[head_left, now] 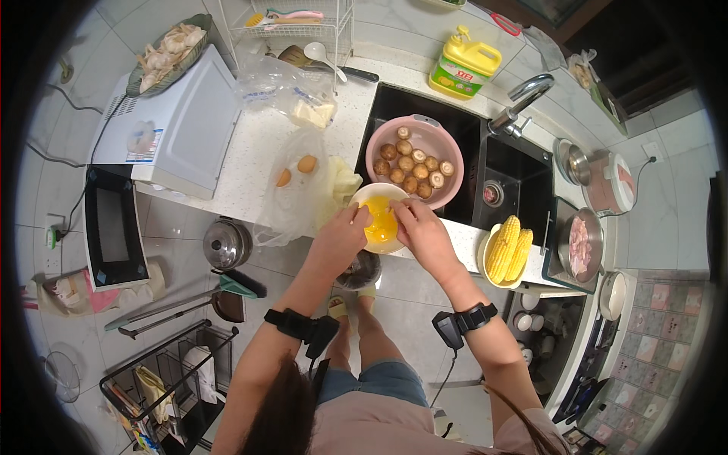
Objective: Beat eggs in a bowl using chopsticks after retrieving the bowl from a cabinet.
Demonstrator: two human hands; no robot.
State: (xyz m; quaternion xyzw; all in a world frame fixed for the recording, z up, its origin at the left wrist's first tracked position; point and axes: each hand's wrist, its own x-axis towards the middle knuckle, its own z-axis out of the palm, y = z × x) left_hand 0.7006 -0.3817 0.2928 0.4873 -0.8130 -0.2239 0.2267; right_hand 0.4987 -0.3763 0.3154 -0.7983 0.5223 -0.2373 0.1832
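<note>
A pale bowl [388, 245] stands near the counter's front edge, with raw egg [379, 227] in it. My left hand [348, 230] is at the bowl's left side and my right hand [416, 227] at its right, fingers bent over the rim. Whether the fingertips hold an eggshell or anything else is too small to tell. Left of the bowl lies a clear plastic bag [296, 196] with brown eggs or shells [307, 164] in it. Behind the bowl, a pink basin [453, 149] of brown mushrooms [420, 171] stands in the black sink.
Corn cobs [504, 253] fill a bowl at the right, near a metal bowl of raw meat [580, 247]. The faucet [520, 102] rises behind the sink [515, 185]. A knife [355, 73] lies at the back. Below my hands stands a dark bin [361, 272].
</note>
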